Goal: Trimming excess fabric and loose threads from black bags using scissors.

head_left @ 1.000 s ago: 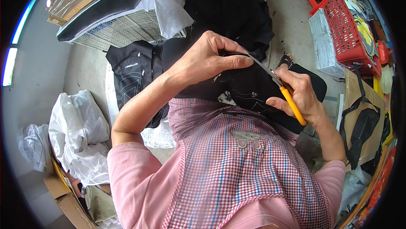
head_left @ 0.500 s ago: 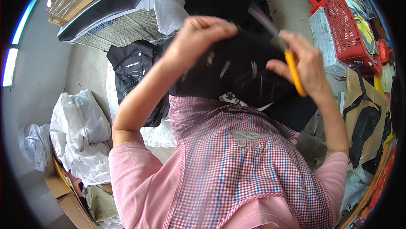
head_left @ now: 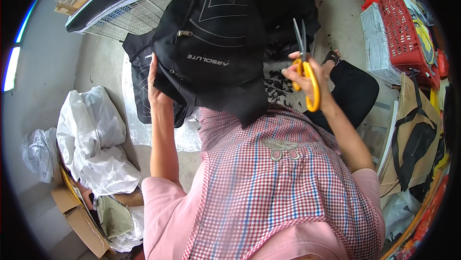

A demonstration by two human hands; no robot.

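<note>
Black fabric bag (head_left: 211, 41) is filling 12 o'clock; left hand (head_left: 155, 87), near 10, is grasping its side edge (thumb hidden). Right hand (head_left: 321, 75), toward 2, is curling fingers round orange-handled scissors (head_left: 303, 56), blades slightly parted and pointing near 12. Good handling means keeping tips clear of cloth, supporting bag's weight. Black scraps (head_left: 278, 87) are lying below blades.

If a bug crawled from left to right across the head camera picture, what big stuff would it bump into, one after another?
A white plastic bag → the left hand → the held-up black backpack → orange-handled scissors → a foot in a black sandal → a red plastic basket.
</note>
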